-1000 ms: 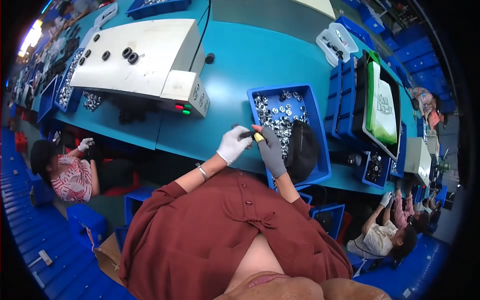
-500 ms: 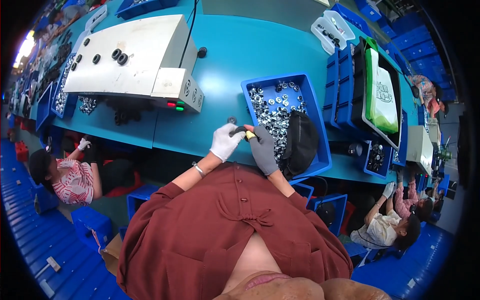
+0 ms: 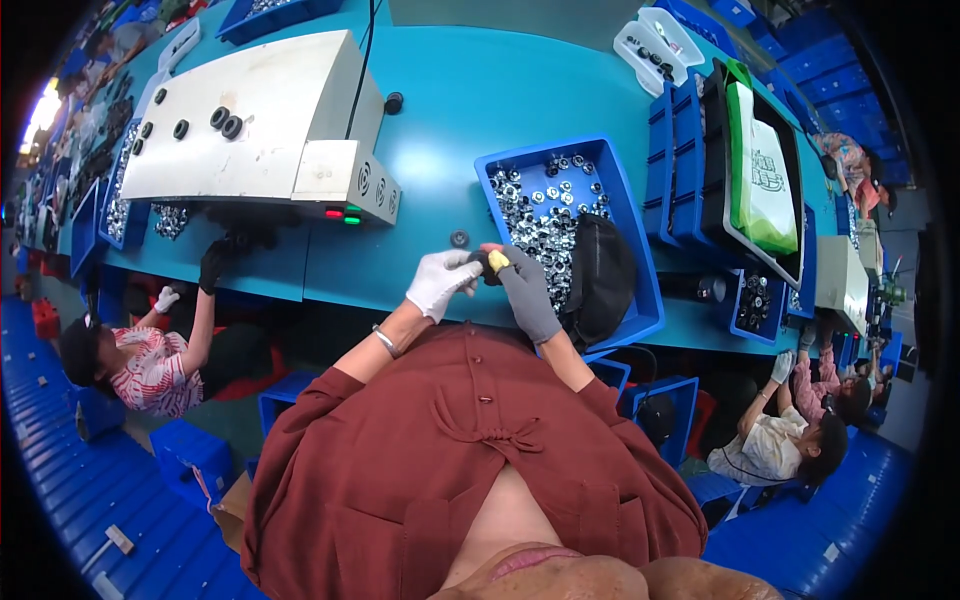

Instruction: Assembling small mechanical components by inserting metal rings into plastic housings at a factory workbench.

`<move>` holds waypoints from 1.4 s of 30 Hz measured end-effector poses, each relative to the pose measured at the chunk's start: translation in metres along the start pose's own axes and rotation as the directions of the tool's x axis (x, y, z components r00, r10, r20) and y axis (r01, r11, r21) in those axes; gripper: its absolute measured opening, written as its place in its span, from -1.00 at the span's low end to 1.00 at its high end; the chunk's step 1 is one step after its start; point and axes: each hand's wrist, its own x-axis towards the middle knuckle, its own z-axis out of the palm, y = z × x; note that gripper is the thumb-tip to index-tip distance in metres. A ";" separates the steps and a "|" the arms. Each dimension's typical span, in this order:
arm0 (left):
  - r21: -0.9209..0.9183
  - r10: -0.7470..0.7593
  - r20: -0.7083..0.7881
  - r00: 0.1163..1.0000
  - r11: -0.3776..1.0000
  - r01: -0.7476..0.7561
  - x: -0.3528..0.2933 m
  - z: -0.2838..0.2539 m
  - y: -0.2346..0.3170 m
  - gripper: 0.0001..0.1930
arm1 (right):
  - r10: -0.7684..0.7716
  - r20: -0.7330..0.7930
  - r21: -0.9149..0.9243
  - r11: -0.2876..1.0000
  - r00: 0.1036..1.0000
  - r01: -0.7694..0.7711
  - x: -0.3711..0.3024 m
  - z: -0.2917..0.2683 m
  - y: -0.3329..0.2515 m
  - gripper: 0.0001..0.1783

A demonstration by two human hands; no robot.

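My left hand (image 3: 440, 284), in a white glove, is closed in a pinch at a small dark round part (image 3: 487, 266) in front of my chest. Gripping the same part from the other side is my right hand (image 3: 529, 299), in a grey glove with a yellow covering on one fingertip. The fingers hide much of the part. Just beyond my left hand, a small dark ring (image 3: 459, 238) lies on the teal table. To the right of my hands, a blue bin (image 3: 645, 290) holds many shiny metal nuts (image 3: 545, 232) and a black cloth bundle (image 3: 602, 275).
A cream machine (image 3: 250, 120) with red and green lights stands at the left. Stacked blue crates (image 3: 660, 180) and a black crate (image 3: 715, 190) with a green-and-white bag (image 3: 765, 185) stand at the right. A white tray (image 3: 655, 50) sits far right. Co-workers sit at both sides.
My fingers have shifted around the dark part, and the left hand has drawn slightly left. At the left, a co-worker's dark-gloved hand has reached up to black parts under the machine.
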 end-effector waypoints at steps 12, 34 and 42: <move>-0.098 0.031 0.116 0.993 0.995 -0.019 0.012 -0.001 -0.016 -0.76 | 0.016 -0.057 -0.042 0.999 0.998 -0.018 0.006 -0.005 0.007 -0.74; -0.291 -0.016 0.190 0.982 0.954 0.072 0.010 0.011 -0.002 -0.62 | -0.398 0.183 -0.634 0.651 0.899 0.417 0.013 -0.009 -0.003 -0.55; -0.440 0.020 0.331 0.944 0.887 0.136 0.013 0.009 -0.001 -0.55 | -0.457 0.189 -0.636 0.617 0.869 0.463 0.018 -0.010 -0.010 -0.61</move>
